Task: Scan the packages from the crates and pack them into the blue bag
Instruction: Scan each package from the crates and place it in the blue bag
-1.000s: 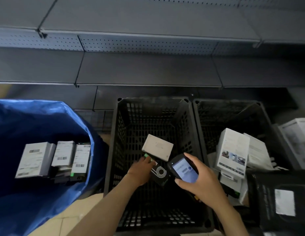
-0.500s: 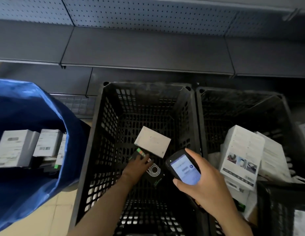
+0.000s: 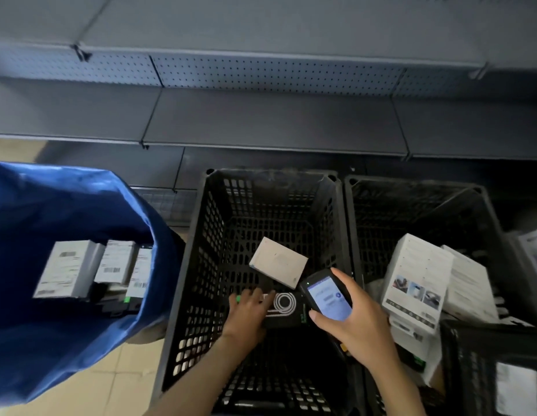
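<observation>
"Black package (image 3: 283,309) with a white spiral: where is it?"
"On the floor of the middle crate (image 3: 201,265), long axis running left to right, beside a tilted grey box (image 3: 277,262)."
"Which hand is nearer?"
"The left hand (image 3: 249,310). Its arm reaches down, fingers laid over the package's left end; whether they grip cannot be told. The right hand (image 3: 357,331) wraps a lit scanner (image 3: 328,297) at the package's right end. The blue bag (image 3: 66,355) stands to the left."

Dim grey metal shelving (image 3: 270,121) with pegboard backing (image 3: 276,75) above a pale tiled floor (image 3: 111,382).
</observation>
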